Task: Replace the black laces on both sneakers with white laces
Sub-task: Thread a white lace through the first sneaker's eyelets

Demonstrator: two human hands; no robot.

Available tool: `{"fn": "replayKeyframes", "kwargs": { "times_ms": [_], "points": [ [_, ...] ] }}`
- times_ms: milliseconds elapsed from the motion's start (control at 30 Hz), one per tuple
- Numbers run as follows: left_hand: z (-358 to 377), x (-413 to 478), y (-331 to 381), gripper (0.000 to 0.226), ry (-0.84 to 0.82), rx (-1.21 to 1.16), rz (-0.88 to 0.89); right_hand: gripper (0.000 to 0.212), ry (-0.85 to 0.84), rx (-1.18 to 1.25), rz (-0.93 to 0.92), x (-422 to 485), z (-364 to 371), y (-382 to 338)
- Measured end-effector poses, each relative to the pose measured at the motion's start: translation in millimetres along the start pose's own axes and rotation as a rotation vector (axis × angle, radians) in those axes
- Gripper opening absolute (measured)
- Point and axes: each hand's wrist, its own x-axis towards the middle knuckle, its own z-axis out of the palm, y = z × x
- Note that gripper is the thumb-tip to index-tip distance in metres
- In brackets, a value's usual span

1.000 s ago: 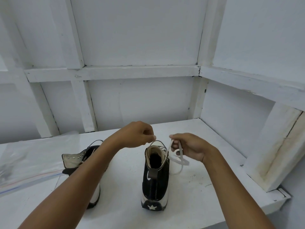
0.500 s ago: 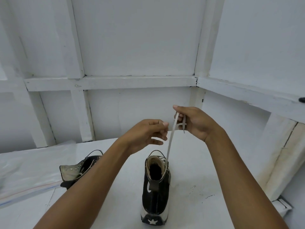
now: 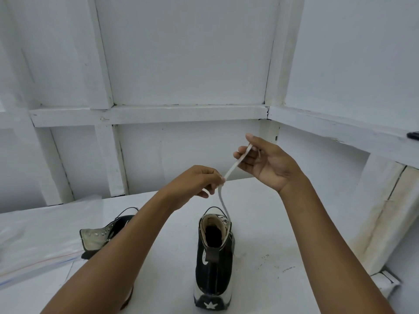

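On the white surface (image 3: 260,223), near its middle, we see a black high-top sneaker (image 3: 214,264) standing upright, its heel with a white star patch towards us and its open collar facing up. A white lace (image 3: 223,200) rises from the top eyelets on the right side of that collar, where a little white lacing shows, and climbs to the two hands raised above the shoe.

Our left hand (image 3: 195,182) has a closed grip on the lace: the fingers are curled and the fingertips pinch it at the point where it bends. From there the lace runs up and to the right, taut, to our right hand (image 3: 265,164), which is higher and turned palm towards us. Its grip is looser, the fingers only half curled, with the lace lying across them and its end pinched under the thumb.

To the left lies the second sneaker (image 3: 102,234), tipped on its side, a pale flap with a row of metal eyelets turned towards us. Our left forearm crosses in front of it and hides much of it. A thin black loop shows above its collar; we cannot tell whether it is a lace.

Farther left, a clear plastic bag (image 3: 40,241) lies flat on the surface. White panelled walls close in the corner, and a small dark object (image 3: 413,135) sits on the ledge at the right edge.
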Motion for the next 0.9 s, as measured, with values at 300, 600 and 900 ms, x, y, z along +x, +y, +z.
{"fn": "replayKeyframes", "kwargs": {
  "times_ms": [300,600,900],
  "points": [
    [-15.6,-24.8,-19.6,0.024,-0.123,0.471,-0.298,0.017,-0.117,-0.401,0.088,-1.4,-0.9,31.7],
    [-15.4,-43.3,-22.4,0.02,-0.133,0.337,-0.411,0.006,-0.191,-0.95,0.383,4.9,14.8,55.5],
    [-16.0,-46.3,-26.5,0.021,-0.094,0.262,-0.447,0.016,-0.206,-0.957,0.442,4.3,20.4,63.1]
  ]
}}
